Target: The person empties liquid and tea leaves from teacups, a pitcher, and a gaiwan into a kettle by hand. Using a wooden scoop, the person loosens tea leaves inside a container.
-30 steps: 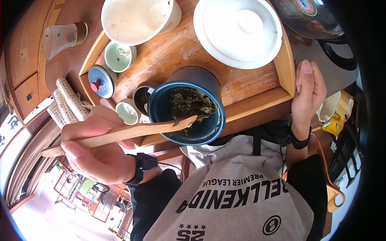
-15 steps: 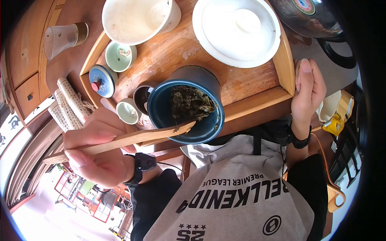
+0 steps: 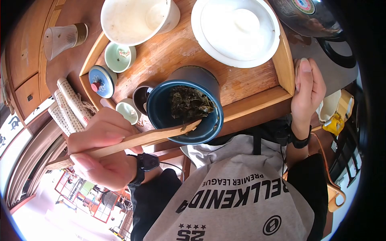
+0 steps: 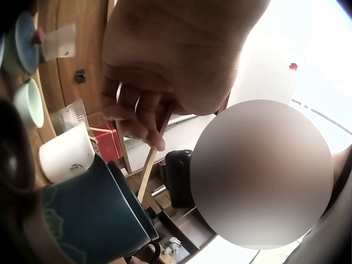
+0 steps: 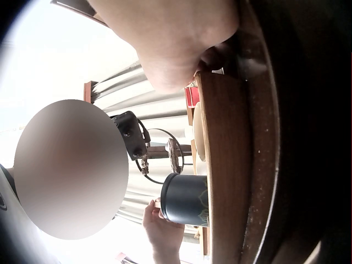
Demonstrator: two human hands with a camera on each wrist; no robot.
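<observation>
My left hand [image 3: 110,166] pinches a slim wooden tea scoop [image 3: 148,137] between thumb and fingers. The scoop slants across the near rim of a dark blue mug [image 3: 159,110], its tip inside by wet tea leaves [image 3: 189,102]. The mug tips its mouth towards me in the head view; a leaf pattern shows on its side in the left wrist view. At the tray's right corner rests my right hand [image 3: 309,86], fingers loosely bent against the wooden edge, holding nothing that shows.
The wooden tray [image 3: 257,100] also bears a large white bowl [image 3: 128,24], a white lid [image 3: 237,36], small cups and a blue lidded jar [image 3: 101,81]. A black kettle [image 3: 311,20] stands right of it. Left lie a ribbed glass [image 3: 60,40] and rolled scrolls [image 3: 68,100].
My left hand has shifted slightly right and towards me, and the scoop's tip has moved a little along the mug's near inner side. The right hand stays in place.
</observation>
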